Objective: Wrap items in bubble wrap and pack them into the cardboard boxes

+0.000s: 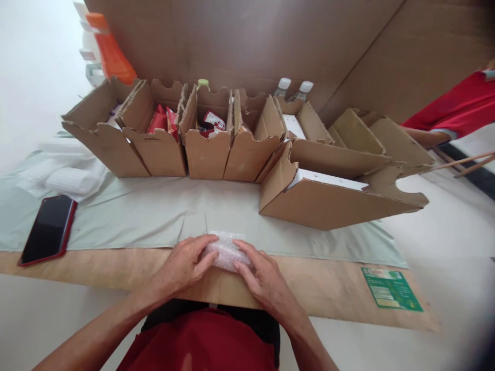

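A small bundle of clear bubble wrap (225,251) lies at the near edge of the wooden table (116,265), where the pale green cloth (162,214) ends. My left hand (184,263) clasps its left side and my right hand (258,273) clasps its right side, fingers curled over the top. What the wrap encloses is hidden.
A row of open cardboard boxes (204,139) stands behind, some holding red packets (162,119); a larger box (328,190) lies tipped at right. A phone in a red case (48,229) rests at left, a green card (391,288) at right. Bottles stand behind. Another person's red sleeve (460,108) shows far right.
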Available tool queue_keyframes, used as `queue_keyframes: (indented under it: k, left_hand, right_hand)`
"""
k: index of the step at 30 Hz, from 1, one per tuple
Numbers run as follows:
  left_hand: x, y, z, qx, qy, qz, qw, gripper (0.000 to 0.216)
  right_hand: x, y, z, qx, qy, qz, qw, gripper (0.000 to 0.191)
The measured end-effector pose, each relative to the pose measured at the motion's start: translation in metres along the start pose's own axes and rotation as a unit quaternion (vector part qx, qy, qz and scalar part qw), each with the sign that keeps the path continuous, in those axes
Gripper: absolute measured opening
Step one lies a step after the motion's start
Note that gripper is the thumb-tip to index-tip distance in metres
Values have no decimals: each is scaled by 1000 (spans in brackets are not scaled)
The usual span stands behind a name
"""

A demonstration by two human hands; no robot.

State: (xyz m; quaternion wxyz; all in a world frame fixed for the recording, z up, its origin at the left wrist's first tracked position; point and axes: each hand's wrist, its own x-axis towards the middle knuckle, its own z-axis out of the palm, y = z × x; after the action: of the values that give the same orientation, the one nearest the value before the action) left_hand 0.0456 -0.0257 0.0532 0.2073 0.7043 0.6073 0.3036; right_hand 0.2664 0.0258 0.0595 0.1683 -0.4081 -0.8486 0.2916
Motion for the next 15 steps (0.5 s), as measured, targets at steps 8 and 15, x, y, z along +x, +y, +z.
queue_keyframes:
  k: [8,15]
  left_hand:
    - [6,-9,22,120,80,-26,989,28]
    - [-5,-11,18,40,105,-58,992,35]
  right_hand:
    - [22,5,5,-205,69,-1,976,47]
    - [24,7,5,4,23,3,1000,5]
